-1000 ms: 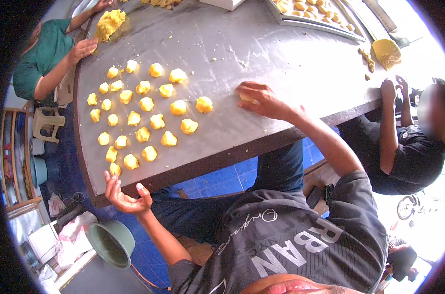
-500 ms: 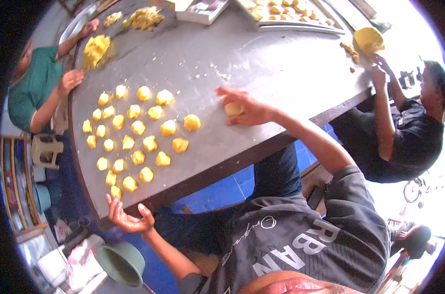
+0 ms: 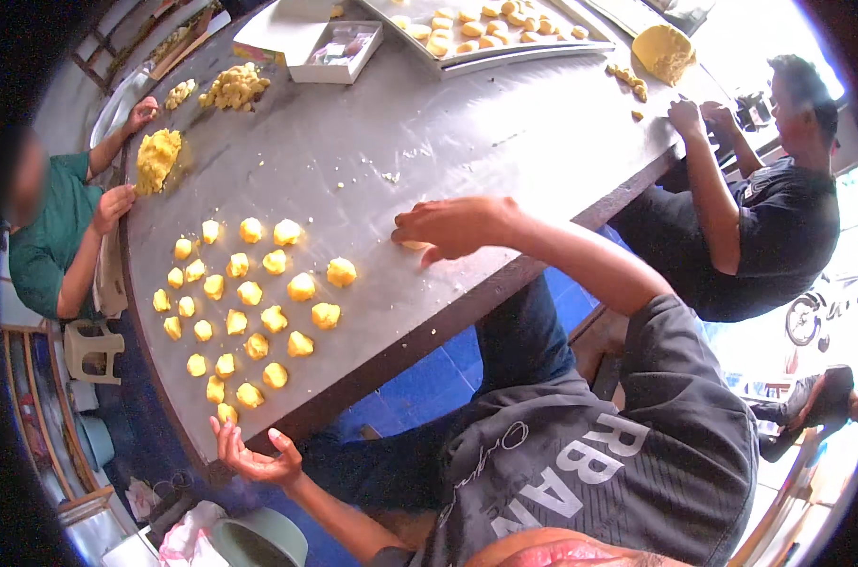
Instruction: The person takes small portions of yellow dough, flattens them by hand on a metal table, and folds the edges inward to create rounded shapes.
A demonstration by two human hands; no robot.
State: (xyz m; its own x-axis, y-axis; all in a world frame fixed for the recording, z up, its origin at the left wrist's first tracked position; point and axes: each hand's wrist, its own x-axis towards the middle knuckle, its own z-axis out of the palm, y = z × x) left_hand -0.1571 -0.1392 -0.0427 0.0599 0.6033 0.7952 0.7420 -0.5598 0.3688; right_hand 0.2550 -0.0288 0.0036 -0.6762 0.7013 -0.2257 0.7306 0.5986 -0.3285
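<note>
My right hand (image 3: pixel 459 228) is palm down on the table (image 3: pixel 372 180), cupped over a pale dough ball (image 3: pixel 416 246); only a sliver of the ball shows beneath the fingers. To its left, several rough yellow dough lumps (image 3: pixel 301 286) lie spread in loose rows. Beside the table's near left corner, my left hand (image 3: pixel 260 455) is turned palm up with its fingers apart, holding nothing. Its fingertips are close to the nearest dough lump (image 3: pixel 227 413); whether they touch it I cannot tell.
A person in green handles a yellow dough mound (image 3: pixel 158 159) at left; crumbly dough pieces (image 3: pixel 233 88) lie beyond. A white box (image 3: pixel 339 53) and a tray (image 3: pixel 504 55) of shaped pieces stand at the back. Another person works at right by a yellow bowl (image 3: pixel 660 47).
My right hand has closed down over the dough ball, which showed more before. My left hand keeps its pose. The view has shifted, and the person in green now has fingers at the mound.
</note>
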